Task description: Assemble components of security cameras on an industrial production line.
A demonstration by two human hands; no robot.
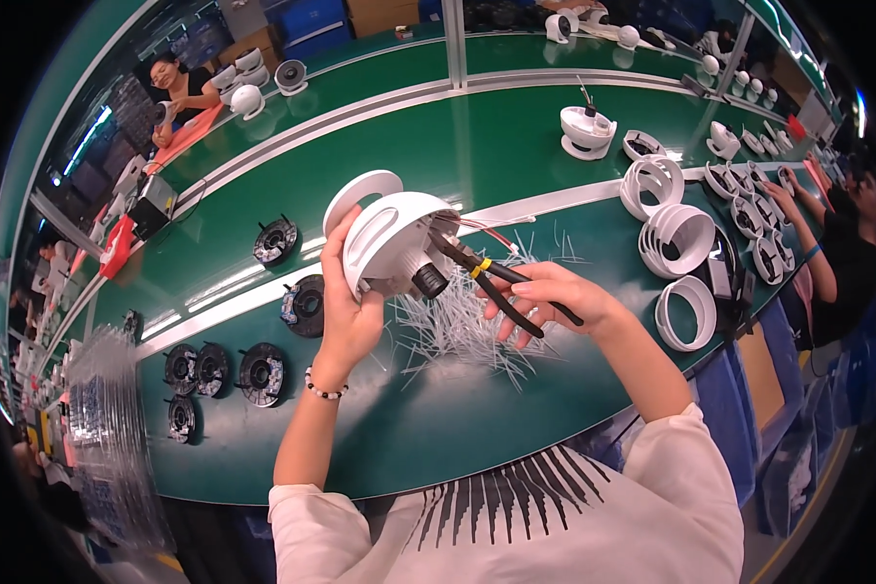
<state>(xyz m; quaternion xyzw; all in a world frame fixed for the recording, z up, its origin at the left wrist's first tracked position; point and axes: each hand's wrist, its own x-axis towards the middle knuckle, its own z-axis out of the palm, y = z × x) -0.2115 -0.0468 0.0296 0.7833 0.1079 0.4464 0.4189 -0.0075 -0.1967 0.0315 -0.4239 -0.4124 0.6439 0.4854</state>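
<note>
One white housing [375,258], tilted, lay up and left of the right hand [566,295]; the left hand [350,319] was wrapped around it. One pair of pliers [479,268], its handles loosely gripped in the right hand, slanted up and left, tips at the housing's open side. At least six black discs [263,358] lay left, three groups of white rings [645,243] right.
</note>
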